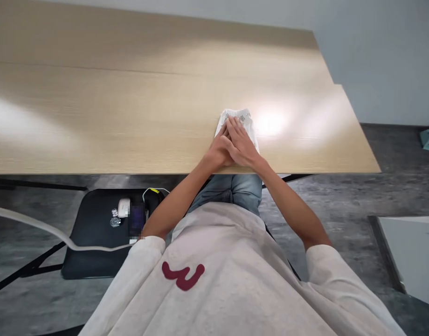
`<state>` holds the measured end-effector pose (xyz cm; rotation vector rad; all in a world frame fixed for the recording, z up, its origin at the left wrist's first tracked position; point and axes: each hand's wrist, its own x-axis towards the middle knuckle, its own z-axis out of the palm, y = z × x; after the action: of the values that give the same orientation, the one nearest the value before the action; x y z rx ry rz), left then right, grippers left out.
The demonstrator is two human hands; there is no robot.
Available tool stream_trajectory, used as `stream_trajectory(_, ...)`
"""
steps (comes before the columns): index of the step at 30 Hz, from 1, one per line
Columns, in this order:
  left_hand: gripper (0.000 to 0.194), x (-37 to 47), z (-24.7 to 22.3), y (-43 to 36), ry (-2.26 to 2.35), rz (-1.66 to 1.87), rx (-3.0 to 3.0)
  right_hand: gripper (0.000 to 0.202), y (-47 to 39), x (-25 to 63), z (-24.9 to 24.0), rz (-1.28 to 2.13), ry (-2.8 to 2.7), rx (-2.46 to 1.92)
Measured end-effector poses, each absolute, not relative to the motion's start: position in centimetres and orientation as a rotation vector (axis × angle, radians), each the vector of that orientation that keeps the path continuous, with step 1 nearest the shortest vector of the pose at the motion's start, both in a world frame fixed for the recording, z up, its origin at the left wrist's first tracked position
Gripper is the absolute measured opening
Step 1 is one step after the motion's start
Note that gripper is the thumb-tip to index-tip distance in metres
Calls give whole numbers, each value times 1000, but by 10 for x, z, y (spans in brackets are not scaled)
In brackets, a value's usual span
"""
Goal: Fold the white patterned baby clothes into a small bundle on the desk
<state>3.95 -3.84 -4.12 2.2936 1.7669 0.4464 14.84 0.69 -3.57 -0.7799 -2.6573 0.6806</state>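
A small folded white cloth item point(250, 128) with a gathered edge and small grey marks lies on the table near its front edge. It may be a garment, but I cannot tell which kind. My right hand point(240, 142) rests flat on it with fingers stretched out toward the gathered edge. Beside and partly beneath it, my left hand point(219, 148) also lies on the cloth, its fingers extended and partly covered by the right hand. Neither hand grips the cloth.
The light wooden table point(113, 116) spans the view, with another tabletop behind it. Below left, a black chair point(95, 233) carries a white case point(124, 207), a watch point(115, 222) and a dark device point(136, 219). A pale cable point(36, 225) crosses there. A white panel point(413, 252) stands lower right.
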Motion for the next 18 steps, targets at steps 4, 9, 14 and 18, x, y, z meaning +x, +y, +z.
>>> stream_trajectory(4,83,37,-46,-42,1743,441,2314,82,10,154,-41,665,-2680,-818)
stream_trajectory(9,83,31,-42,-47,1764,433,2331,86,13,163,-45,632,-2670,-911)
stream_trajectory(14,64,13,-41,-64,1715,472,2326,83,16,182,-53,536,-2667,-957)
stream_trajectory(18,64,1,-40,-80,1777,410,2345,88,12,196,-51,455,-2673,-1028)
